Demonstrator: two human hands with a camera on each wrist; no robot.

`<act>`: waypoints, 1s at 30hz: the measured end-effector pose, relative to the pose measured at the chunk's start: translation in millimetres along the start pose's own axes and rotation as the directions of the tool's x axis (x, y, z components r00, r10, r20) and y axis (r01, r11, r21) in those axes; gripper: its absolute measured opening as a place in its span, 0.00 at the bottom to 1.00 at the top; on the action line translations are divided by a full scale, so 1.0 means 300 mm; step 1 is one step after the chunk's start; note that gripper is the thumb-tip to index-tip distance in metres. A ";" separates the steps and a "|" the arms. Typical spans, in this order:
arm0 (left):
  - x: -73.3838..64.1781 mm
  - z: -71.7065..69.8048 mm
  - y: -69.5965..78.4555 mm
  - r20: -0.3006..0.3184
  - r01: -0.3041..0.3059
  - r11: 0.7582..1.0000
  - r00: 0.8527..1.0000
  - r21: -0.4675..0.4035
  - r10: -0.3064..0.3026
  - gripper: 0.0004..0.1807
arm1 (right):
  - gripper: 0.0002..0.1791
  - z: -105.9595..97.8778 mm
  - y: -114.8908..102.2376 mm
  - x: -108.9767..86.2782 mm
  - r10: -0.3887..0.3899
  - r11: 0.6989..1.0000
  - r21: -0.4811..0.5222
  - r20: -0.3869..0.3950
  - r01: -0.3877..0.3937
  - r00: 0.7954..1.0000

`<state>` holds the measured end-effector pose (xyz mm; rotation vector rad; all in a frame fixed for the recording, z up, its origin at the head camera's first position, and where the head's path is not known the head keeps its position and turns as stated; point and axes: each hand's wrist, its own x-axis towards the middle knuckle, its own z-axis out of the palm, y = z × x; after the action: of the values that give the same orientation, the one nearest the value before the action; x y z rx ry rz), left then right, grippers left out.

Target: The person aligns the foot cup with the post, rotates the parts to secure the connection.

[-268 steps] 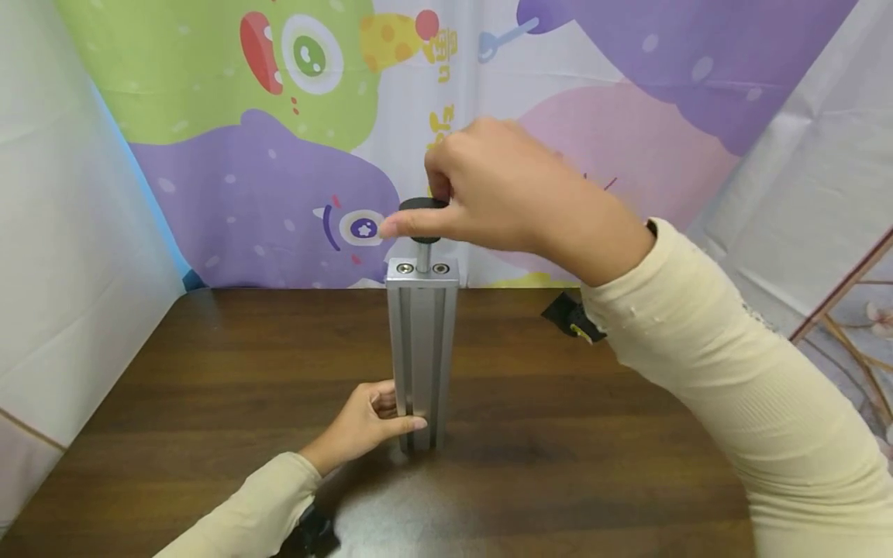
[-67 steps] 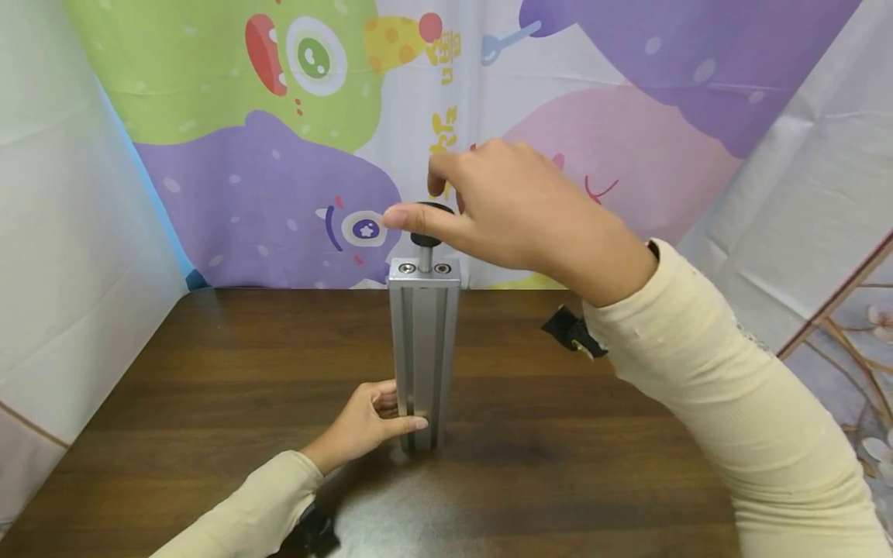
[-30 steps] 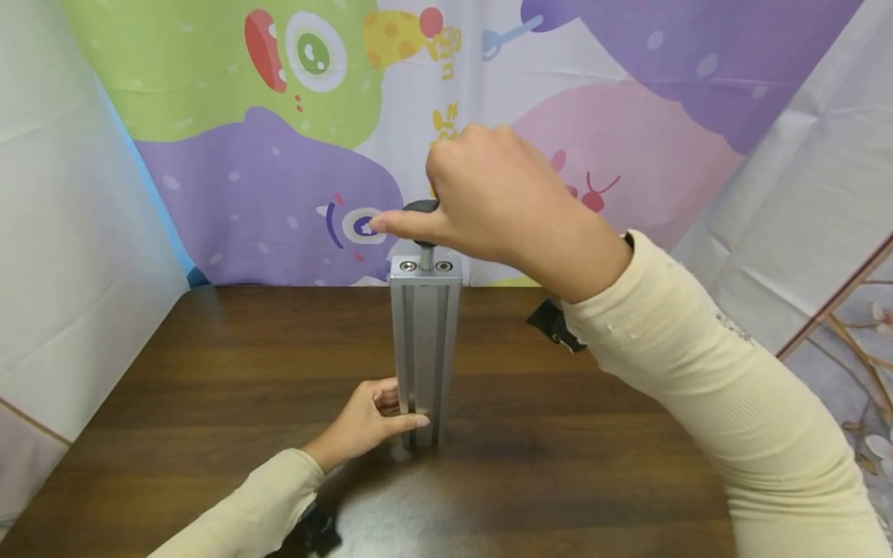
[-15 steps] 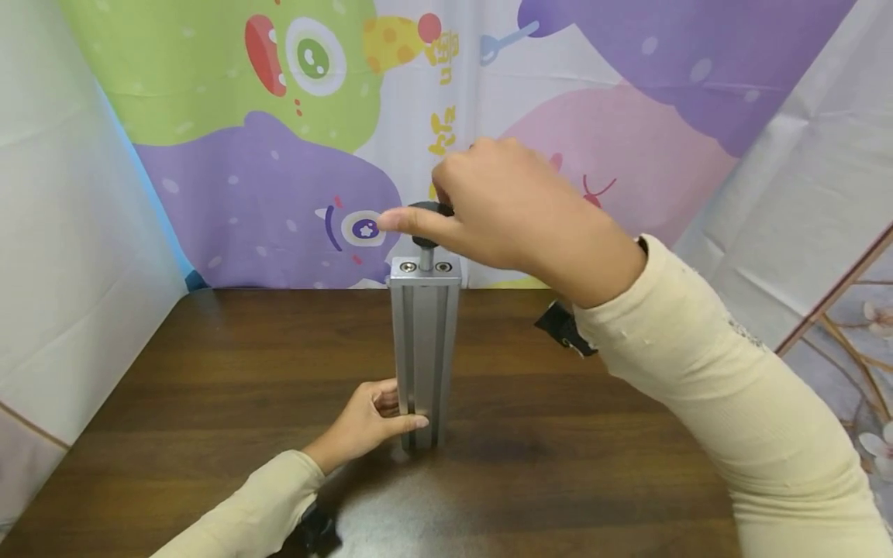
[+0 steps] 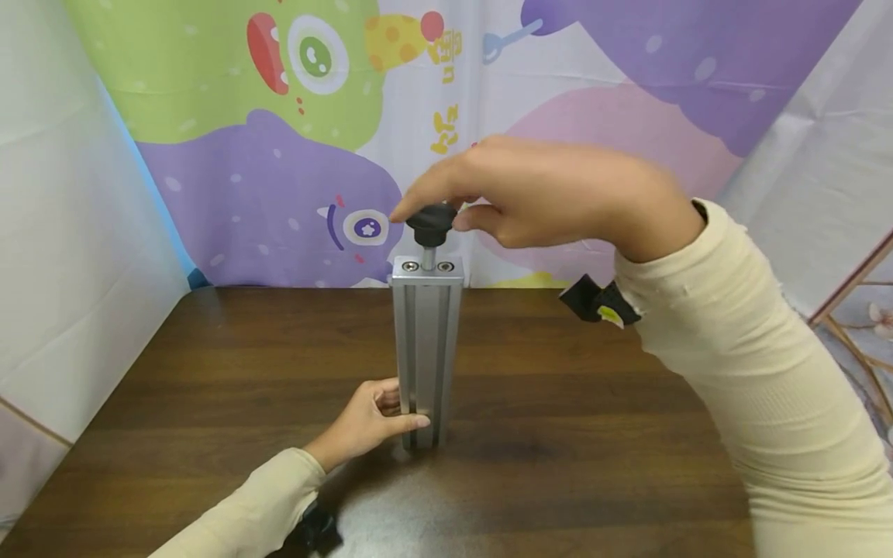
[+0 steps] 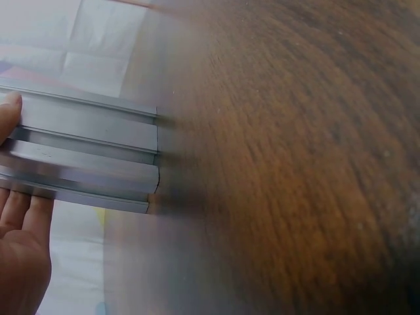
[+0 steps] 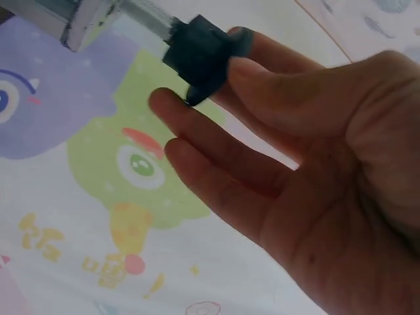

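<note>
An upright silver aluminium profile (image 5: 427,356) stands on the table in the head view, with slots along its sides and a plate with two bolts on top. From that plate rises a metal rod (image 5: 429,258) carrying a black knob (image 5: 430,225). My left hand (image 5: 366,422) grips the profile near its foot, thumb across the front; the left wrist view shows fingers (image 6: 26,216) on its other side. My right hand (image 5: 551,194) pinches the knob from above. In the right wrist view the thumb (image 7: 275,85) touches the knob's edge, while two fingers (image 7: 216,144) extend past it.
The dark wooden table (image 5: 265,349) spreads out around the profile. A cartoon-printed curtain (image 5: 279,178) hangs behind it, and white cloth (image 5: 56,194) closes off the left side. Black straps (image 5: 589,298) sit at the wrists.
My right hand has turned about the knob: its thumb, earlier pointing left across the front, is now at the knob's right, with fingers reaching over to the left. My left hand stays put.
</note>
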<state>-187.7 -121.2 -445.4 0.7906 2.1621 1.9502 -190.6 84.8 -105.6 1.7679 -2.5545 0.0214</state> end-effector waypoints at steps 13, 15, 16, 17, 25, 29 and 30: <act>0.001 0.000 -0.004 -0.008 0.008 1.000 1.000 0.008 -0.008 0.23 | 0.33 0.086 -0.078 0.060 0.442 0.836 -0.178 -0.343 -0.519 0.829; 0.001 0.000 -0.001 -0.010 0.008 1.000 1.000 0.006 -0.008 0.23 | 0.35 0.099 -0.084 0.066 0.464 0.796 -0.205 -0.397 -0.569 0.792; 0.001 0.000 -0.001 -0.011 0.004 1.000 1.000 0.006 -0.004 0.23 | 0.36 0.103 -0.085 0.069 0.467 0.783 -0.216 -0.415 -0.583 0.781; 0.001 0.000 -0.001 -0.010 -0.001 1.000 1.000 0.006 0.001 0.23 | 0.36 0.106 -0.086 0.070 0.466 0.776 -0.223 -0.427 -0.590 0.775; 0.003 0.000 -0.001 -0.008 -0.015 1.000 1.000 0.006 0.015 0.23 | 0.36 0.116 -0.083 0.068 0.459 0.769 -0.234 -0.447 -0.595 0.768; 0.003 0.002 -0.004 -0.008 -0.014 1.000 1.000 0.009 0.014 0.24 | 0.36 0.117 -0.084 0.064 0.461 0.775 -0.222 -0.442 -0.592 0.770; 0.003 0.003 -0.005 -0.008 -0.014 1.000 1.000 0.011 0.014 0.24 | 0.36 0.115 -0.085 0.062 0.458 0.781 -0.218 -0.437 -0.585 0.774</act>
<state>-188.4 -120.0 -446.9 0.8026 2.1799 1.9531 -174.0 57.3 -139.6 0.7863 -2.4855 -0.0735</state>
